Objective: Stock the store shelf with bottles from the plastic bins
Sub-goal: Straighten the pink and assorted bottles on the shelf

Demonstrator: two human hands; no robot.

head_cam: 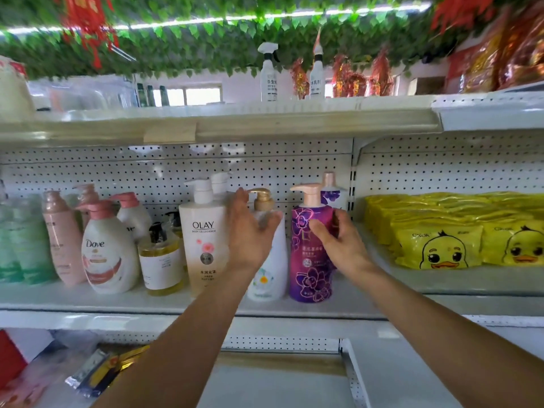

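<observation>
A white bottle with a gold pump stands on the middle shelf. My left hand holds its upper part, with the thumb across the front and the fingers on its left side. Right beside it stands a purple flowered bottle with a pink pump. My right hand grips that bottle's upper right side, fingers curled onto the front. Both bottles are upright, with their bases on the shelf. No plastic bin is in view.
Left of my hands stand an Olay bottle, an amber bottle, Dove bottles and pink and green ones. Another purple bottle stands behind. Yellow duck packs fill the shelf to the right. Spray bottles stand on the top shelf.
</observation>
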